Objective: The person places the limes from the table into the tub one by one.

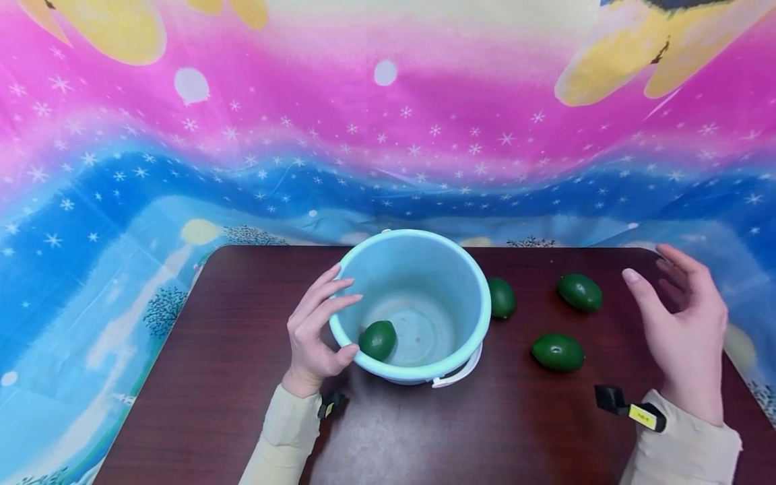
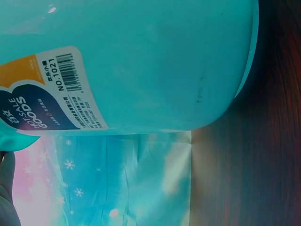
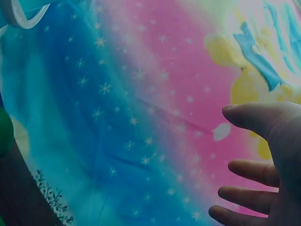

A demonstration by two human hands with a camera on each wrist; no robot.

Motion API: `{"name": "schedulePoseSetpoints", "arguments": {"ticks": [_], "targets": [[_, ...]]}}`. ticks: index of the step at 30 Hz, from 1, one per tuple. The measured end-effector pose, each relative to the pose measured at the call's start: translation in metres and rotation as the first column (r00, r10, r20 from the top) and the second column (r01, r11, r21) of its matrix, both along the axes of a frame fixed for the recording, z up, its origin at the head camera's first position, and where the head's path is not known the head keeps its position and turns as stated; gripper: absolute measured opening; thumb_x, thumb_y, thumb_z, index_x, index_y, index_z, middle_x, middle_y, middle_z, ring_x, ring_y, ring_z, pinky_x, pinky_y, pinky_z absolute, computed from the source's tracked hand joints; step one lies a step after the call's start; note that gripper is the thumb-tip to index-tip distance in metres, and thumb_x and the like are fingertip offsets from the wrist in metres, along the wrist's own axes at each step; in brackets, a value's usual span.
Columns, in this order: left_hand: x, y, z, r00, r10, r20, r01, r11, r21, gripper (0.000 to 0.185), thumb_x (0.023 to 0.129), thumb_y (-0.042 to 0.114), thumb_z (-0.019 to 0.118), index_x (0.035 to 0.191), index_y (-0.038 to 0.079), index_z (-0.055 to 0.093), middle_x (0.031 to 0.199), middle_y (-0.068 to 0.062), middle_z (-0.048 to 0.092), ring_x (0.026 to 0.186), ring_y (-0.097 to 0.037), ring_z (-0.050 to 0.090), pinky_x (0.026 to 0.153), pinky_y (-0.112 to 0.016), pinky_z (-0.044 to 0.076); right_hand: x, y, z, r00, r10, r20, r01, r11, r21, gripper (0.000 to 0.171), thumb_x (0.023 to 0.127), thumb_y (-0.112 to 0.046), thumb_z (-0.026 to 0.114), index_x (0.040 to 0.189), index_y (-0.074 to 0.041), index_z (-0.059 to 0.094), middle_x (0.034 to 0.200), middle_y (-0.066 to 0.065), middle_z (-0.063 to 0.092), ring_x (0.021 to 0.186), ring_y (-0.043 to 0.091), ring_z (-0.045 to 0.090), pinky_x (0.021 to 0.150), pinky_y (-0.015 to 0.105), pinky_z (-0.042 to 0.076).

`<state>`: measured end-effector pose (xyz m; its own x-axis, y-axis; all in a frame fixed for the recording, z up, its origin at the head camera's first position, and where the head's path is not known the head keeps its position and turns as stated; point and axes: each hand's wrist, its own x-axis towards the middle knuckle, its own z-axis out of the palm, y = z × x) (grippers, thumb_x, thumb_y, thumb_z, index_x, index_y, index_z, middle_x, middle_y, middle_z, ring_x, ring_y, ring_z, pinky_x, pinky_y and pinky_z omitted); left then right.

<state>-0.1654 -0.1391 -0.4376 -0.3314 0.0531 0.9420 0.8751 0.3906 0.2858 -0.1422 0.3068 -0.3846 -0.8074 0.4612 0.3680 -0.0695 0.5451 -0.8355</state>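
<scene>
While the left hand (image 1: pixel 315 333) curls round the near-left side of the light blue round plastic bucket (image 1: pixel 451 269), its fingers lie against the outer wall and its thumb hooks at the rim, so it grips the bucket. That bucket stands upright near the middle of the dark brown wooden table (image 1: pixel 212 377), with its white handle (image 1: pixel 459 372) hanging down on the near side. One green oval avocado (image 1: pixel 378 339) lies inside on the bucket's floor, at the near-left, close to the thumb. Seen from the left wrist, the bucket's wall (image 2: pixel 164 61) fills the picture and carries a printed label (image 2: pixel 51 94).

Over the table's right end, the right hand (image 1: pixel 685 333) hovers wide open, fingers spread and relaxed, holding nothing. Three more green avocados lie on the table: one (image 1: pixel 502 298) just beside the bucket's right wall, one (image 1: pixel 580 292) farther right, nearest the open hand, and one (image 1: pixel 558 352) nearer the person. A pink and blue starry cloth (image 1: pixel 388 148) hangs behind.
</scene>
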Motion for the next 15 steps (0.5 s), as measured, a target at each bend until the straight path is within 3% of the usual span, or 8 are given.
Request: {"name": "schedulePoseSetpoints", "arguments": {"ticks": [7,15], "targets": [[0.000,0.000,0.000,1.000,0.004,-0.001,-0.004,1.000,-0.002,0.067,0.092,0.063,0.058,0.101,0.000,0.077,0.108,-0.024,0.070,0.114,-0.051,0.061,0.098,-0.049,0.053,-0.006,0.009,-0.007,0.997,0.073,0.009,-0.072,0.997,-0.037,0.058,0.091,-0.013,0.076,0.145,-0.025,0.059,0.145,-0.003,0.055,0.132,0.012,0.051,0.112,0.024,0.036],[0.000,0.001,0.001,1.000,0.001,-0.006,-0.001,1.000,0.003,0.067,0.093,0.063,0.058,0.101,-0.001,0.077,0.108,-0.024,0.070,0.113,-0.051,0.061,0.099,-0.051,0.052,-0.016,0.015,-0.021,0.994,0.097,0.055,-0.096,0.995,-0.025,0.062,0.090,-0.014,0.078,0.147,-0.027,0.056,0.147,-0.004,0.053,0.135,0.011,0.047,0.114,0.025,0.034]]}}
